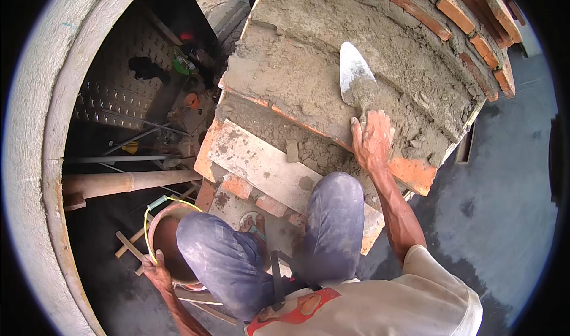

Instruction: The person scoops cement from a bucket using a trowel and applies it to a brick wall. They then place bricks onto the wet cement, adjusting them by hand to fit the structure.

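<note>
My right hand [373,139] is closed round the handle of a trowel [354,69]. Its pointed metal blade rests flat on, or just over, rough grey mortar [297,57], with wet mortar smeared near the handle end. At lower left, beside my knee, my left hand [157,270] grips the edge of a bucket [155,226] where its yellow wire handle joins. The bucket's inside is partly hidden behind my leg. Between my knees and the mortar lies a pale board [255,158] spotted with mortar, along a brick step.
Curved brick courses [454,12] rise at upper right. A bamboo pole [130,183] and metal scaffold tubes cross the drop on the left, beside a curved concrete edge [56,98]. Grey floor [475,193] lies far below on the right. My sandalled foot [252,222] stands on a lower step.
</note>
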A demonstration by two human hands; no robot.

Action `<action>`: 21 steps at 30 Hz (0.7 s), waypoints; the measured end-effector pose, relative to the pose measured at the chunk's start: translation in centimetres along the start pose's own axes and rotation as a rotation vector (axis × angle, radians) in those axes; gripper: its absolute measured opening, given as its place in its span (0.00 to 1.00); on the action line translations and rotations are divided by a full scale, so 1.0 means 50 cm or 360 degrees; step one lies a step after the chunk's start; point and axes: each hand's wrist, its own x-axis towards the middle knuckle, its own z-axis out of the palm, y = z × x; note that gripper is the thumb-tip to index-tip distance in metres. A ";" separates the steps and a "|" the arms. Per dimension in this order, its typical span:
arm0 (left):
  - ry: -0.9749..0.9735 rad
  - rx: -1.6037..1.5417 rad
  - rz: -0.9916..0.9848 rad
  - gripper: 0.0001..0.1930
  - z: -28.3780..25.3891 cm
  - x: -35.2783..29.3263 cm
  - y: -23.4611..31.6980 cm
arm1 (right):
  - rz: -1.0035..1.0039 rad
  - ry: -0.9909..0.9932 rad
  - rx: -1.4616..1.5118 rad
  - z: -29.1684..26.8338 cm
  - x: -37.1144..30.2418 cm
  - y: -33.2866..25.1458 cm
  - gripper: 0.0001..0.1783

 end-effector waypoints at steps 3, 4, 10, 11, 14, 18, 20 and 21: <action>-0.0136 0.0074 0.0155 0.22 0.020 0.045 0.072 | -0.0014 0.0070 -0.0012 0.005 -0.007 0.006 0.17; -0.0220 0.0123 0.0305 0.23 0.037 0.060 0.171 | -0.0084 0.0155 -0.0049 0.013 -0.008 0.003 0.17; -0.0695 0.0199 0.0478 0.20 0.069 0.137 0.443 | -0.0015 0.0117 0.0027 -0.007 -0.013 0.017 0.17; -0.0725 0.0185 0.0596 0.20 0.076 0.146 0.474 | -0.0049 0.0159 0.0036 -0.006 -0.010 0.018 0.17; -0.0995 0.0194 0.0628 0.21 0.082 0.187 0.527 | 0.0021 0.0102 0.0128 -0.009 -0.007 0.021 0.17; -0.1090 0.0069 0.0886 0.21 0.100 0.178 0.616 | 0.0051 0.0153 0.0225 -0.006 -0.018 0.027 0.16; -0.1108 0.0000 0.0863 0.22 0.096 0.166 0.657 | 0.0077 0.0128 0.0302 -0.008 -0.025 0.023 0.17; -0.1096 -0.0111 0.0843 0.21 0.102 0.164 0.665 | 0.0078 0.0142 0.0319 -0.010 -0.027 0.022 0.18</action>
